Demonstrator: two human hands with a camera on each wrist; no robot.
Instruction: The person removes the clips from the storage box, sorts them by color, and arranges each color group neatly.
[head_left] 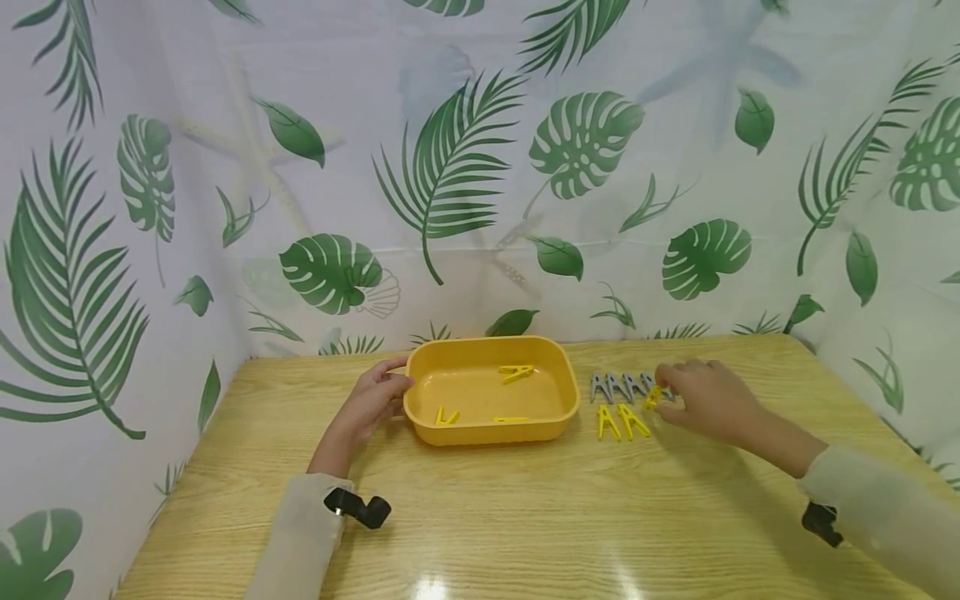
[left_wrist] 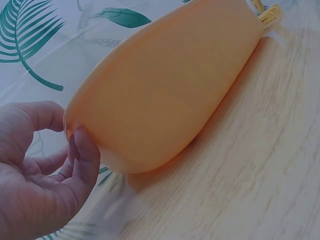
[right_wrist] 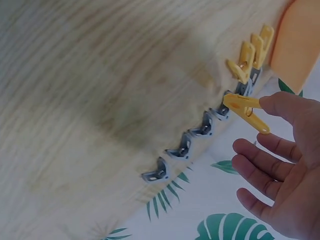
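While the left hand [head_left: 372, 402] rests against the left end wall of the yellow tub [head_left: 420, 408], fingers loosely bent and touching the rim rather than clasping it, the right hand [head_left: 701, 397] pinches a yellow clothes peg [head_left: 652, 397] between thumb and forefinger, just above the table [head_left: 525, 517]. Inside the tub lie three yellow pegs [head_left: 516, 372]: one near its far wall, one at the near left corner, one flat along the near wall. The tub sits near the far edge of the table, at its middle. Right of it, a row of grey pegs [head_left: 618, 386] stands on the wood, and two more yellow pegs [head_left: 620, 421] lie just in front of that row, beside the tub's right wall
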